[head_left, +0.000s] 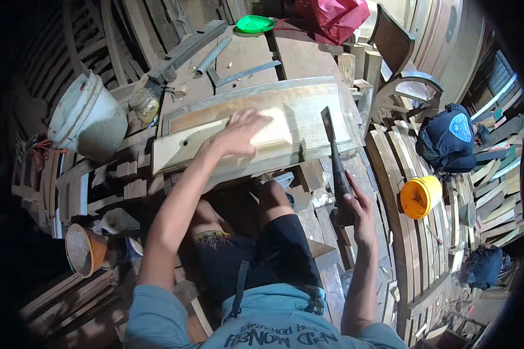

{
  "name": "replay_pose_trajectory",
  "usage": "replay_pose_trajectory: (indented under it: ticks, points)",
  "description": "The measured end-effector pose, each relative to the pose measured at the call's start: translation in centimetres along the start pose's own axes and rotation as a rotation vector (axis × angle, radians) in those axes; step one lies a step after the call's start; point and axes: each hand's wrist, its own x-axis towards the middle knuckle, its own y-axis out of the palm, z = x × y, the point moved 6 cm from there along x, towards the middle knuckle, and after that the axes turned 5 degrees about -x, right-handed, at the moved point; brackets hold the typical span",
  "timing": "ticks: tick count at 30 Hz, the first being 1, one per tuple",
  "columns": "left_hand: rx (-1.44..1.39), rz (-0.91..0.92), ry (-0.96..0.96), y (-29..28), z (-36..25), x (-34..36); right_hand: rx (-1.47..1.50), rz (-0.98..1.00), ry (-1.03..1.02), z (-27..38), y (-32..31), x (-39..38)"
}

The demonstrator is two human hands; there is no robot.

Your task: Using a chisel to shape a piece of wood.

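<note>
My left hand (241, 134) lies palm down on a pale raised wooden panel (278, 131), its fingers spread. The panel rests on a wider board (215, 174) with a light wooden surface. Held upright at the right end of the board is a chisel (335, 154) with a flat blade and a long dark shank. My right hand (358, 206) is closed around its handle, and the blade's tip points away from me. The blade overlaps the board in view; whether it touches cannot be told.
Beyond the board lie a metal square (247, 74), a metal tube (213, 55) and a green dish (255, 24). A white bucket (90, 119) and glass jar (144, 103) stand left. At right are a yellow bucket (428, 195), long planks (402, 232) and another person (448, 139).
</note>
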Motion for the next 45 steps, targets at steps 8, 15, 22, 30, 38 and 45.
replay_pose_trajectory:
  ticks: [8, 15, 22, 30, 38, 45]
  points:
    - [0.069, -0.689, -0.472, -2.3, 1.9, -7.3, -0.130, -0.051, -0.179, -1.3, -1.2, 0.1]
    - [0.105, -0.477, -0.581, -1.9, 9.5, -6.3, -0.396, 0.123, -0.237, 0.3, 1.2, 1.7]
    - [-0.154, -0.467, -0.382, -4.0, 14.6, -1.4, -0.357, 0.244, 0.005, -1.8, 4.4, -1.9]
    - [0.094, -0.474, -0.689, -4.4, 17.0, 2.1, -0.261, 0.328, -0.069, -1.2, 8.8, -5.5]
    - [-0.011, -0.400, -0.747, -5.1, 16.1, 0.7, -0.509, 0.248, -0.095, -1.6, 7.3, -7.8]
    - [0.020, -0.519, -0.359, -5.6, 14.6, 1.1, -0.424, 0.097, -0.112, -3.2, 4.7, -9.2]
